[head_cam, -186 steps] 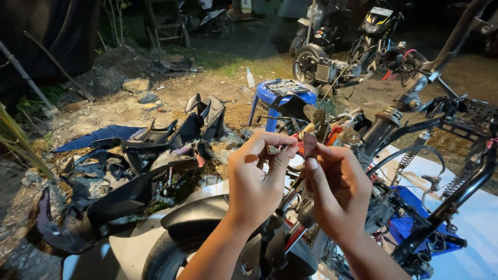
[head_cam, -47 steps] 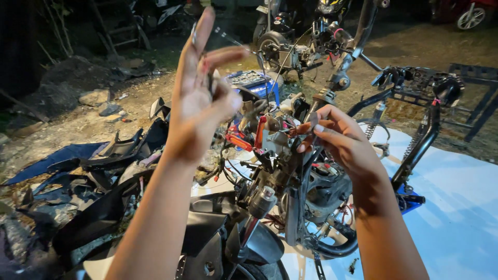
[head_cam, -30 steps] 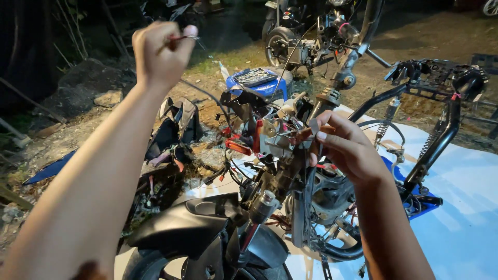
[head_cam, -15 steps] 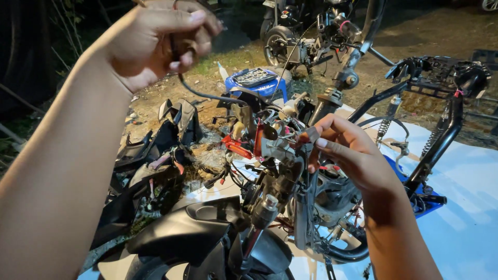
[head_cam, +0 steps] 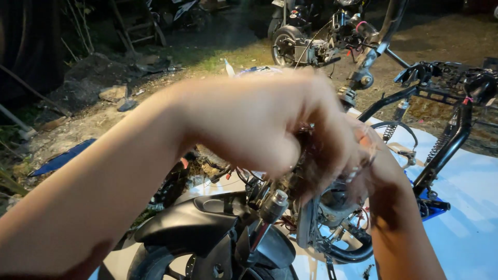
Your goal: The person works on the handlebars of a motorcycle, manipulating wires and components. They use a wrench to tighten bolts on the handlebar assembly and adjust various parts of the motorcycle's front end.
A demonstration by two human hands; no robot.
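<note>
My left hand (head_cam: pixel 259 124) sweeps blurred across the middle of the frame, fingers curled, and I cannot tell whether it holds anything. My right hand (head_cam: pixel 363 155), centre right, is half hidden behind it, grip unclear, over the stripped motorcycle's wiring (head_cam: pixel 290 181), above the black front fender (head_cam: pixel 192 228) at lower centre.

Harsh light from near the camera washes out the left hand (head_cam: pixel 259 124), which is smeared by motion blur; the right hand (head_cam: pixel 363 155) is blurred too. The background ground falls dim, top left nearly black.

Black fender (head_cam: pixel 192 228), black frame (head_cam: pixel 446 140), white sheet (head_cam: pixel 467 207).
</note>
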